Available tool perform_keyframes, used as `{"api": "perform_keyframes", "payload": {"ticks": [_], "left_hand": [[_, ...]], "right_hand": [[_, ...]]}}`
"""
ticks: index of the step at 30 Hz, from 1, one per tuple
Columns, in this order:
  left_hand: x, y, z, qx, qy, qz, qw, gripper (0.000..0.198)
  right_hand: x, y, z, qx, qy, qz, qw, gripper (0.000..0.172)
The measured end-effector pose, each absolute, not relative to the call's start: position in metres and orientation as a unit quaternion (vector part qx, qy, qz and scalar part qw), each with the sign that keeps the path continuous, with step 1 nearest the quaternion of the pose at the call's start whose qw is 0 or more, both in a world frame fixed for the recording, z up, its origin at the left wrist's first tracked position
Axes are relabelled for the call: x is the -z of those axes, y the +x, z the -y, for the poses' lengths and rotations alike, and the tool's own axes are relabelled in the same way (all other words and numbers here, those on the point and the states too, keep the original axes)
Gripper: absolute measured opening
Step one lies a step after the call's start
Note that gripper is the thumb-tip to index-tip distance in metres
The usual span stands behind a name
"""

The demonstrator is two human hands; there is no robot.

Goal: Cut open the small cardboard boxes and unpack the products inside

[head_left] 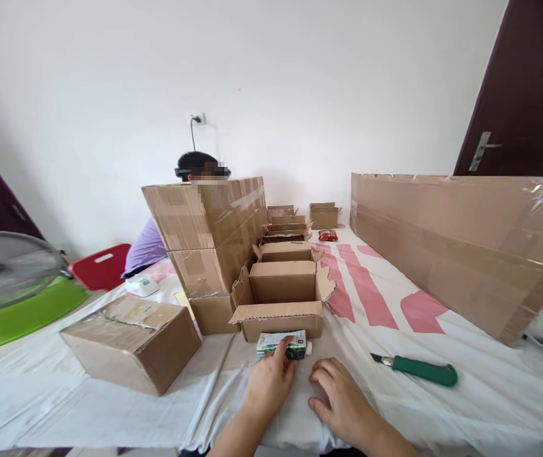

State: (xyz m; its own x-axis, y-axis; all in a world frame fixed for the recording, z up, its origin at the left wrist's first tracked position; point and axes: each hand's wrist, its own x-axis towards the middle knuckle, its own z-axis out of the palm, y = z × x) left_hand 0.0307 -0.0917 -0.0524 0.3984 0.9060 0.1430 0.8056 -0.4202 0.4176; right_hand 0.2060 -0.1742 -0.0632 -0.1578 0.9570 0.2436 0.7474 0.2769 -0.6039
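Observation:
My left hand [268, 383] reaches forward on the white cloth, its fingertips touching a small green and white packet [281, 343] that lies just in front of an open cardboard box [281, 298]. The fingers are stretched out, not wrapped round the packet. My right hand [341, 398] rests on the cloth beside it, fingers loosely curled and apart, holding nothing. A green-handled utility knife [418, 368] lies to the right of that hand.
A row of open boxes [287, 251] runs away behind the first. Stacked taped cartons [209, 235] stand left, a sealed box [131, 343] nearer left, a long carton [462, 241] right. A person in a purple top [148, 247] sits behind the stack. A fan [9, 279] stands far left.

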Motion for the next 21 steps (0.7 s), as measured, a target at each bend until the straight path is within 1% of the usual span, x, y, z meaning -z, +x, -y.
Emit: {"api": "perform_keyframes", "payload": {"ticks": [2,5,11,21], "left_hand": [[0.055,0.031,0.09,-0.205,0.821,-0.511,0.152,0.05],[0.061,0.033,0.089,-0.23,0.827,-0.494,0.141,0.058],[0.068,0.036,0.086,-0.201,0.822,-0.513,0.143,0.077],[0.055,0.03,0.084,-0.131,0.839,-0.509,0.137,0.079]], "right_hand": [[0.063,0.206,0.174,-0.174,-0.574,0.741,0.301,0.023],[0.062,0.206,0.174,-0.174,-0.573,0.743,0.3,0.023],[0.062,0.206,0.174,-0.172,-0.569,0.748,0.296,0.023],[0.063,0.206,0.175,-0.179,-0.566,0.746,0.302,0.022]]}}
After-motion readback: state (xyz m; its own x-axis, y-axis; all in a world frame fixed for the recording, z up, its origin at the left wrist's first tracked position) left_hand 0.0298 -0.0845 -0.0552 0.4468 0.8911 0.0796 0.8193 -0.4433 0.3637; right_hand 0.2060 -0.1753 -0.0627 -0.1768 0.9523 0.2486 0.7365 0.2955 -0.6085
